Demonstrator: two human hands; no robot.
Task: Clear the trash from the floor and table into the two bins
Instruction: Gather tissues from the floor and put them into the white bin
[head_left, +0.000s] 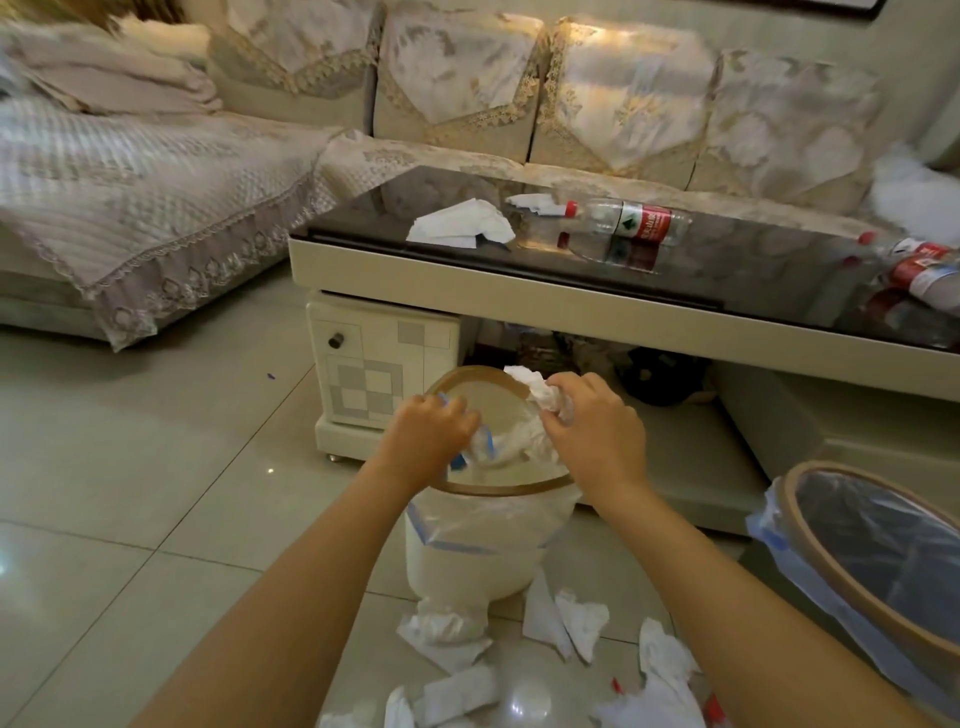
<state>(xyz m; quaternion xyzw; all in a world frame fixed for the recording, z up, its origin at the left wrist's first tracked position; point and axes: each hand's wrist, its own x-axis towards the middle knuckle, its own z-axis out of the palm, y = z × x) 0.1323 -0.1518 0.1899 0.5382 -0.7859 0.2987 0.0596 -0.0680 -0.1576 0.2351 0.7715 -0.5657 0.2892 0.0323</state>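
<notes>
Both hands sit over the near bin (488, 488), w/ fingers curled. Left hand (428, 434) pinches the blue-edged bin liner (480, 451) at the rim; right hand (592, 434) grips a crumpled tissue (532, 391) just above the opening. The person looks to be mid-drop, prob. holding the liner open w/ the left.

Largest to smallest: sofa (467, 104) runs behind, w/ a lace cover. Desk (519, 293) w/ a dark glass top stands in front of it. Near bin stands on the floor just in front of the desk's cabinet end; second bin (883, 566), also lined, sits at the right edge, well apart. On the desk: clear bottle (623, 221) w/ red label lying flat, more bottles (919, 265) at the far right, a white tissue (462, 223) near the left end. On the floor by the near bin's base: scattered tissues (576, 618), approx. half a dozen.

Progress: early, judging by how much is left. Floor tissues and all the desk items remain.

Hard to tell: near bin's contents are mostly blocked by the hands; second bin and right-hand bottles are cut off by the frame; clutter under the desk is too dark to ID; small red bits bottom right are unclear.
</notes>
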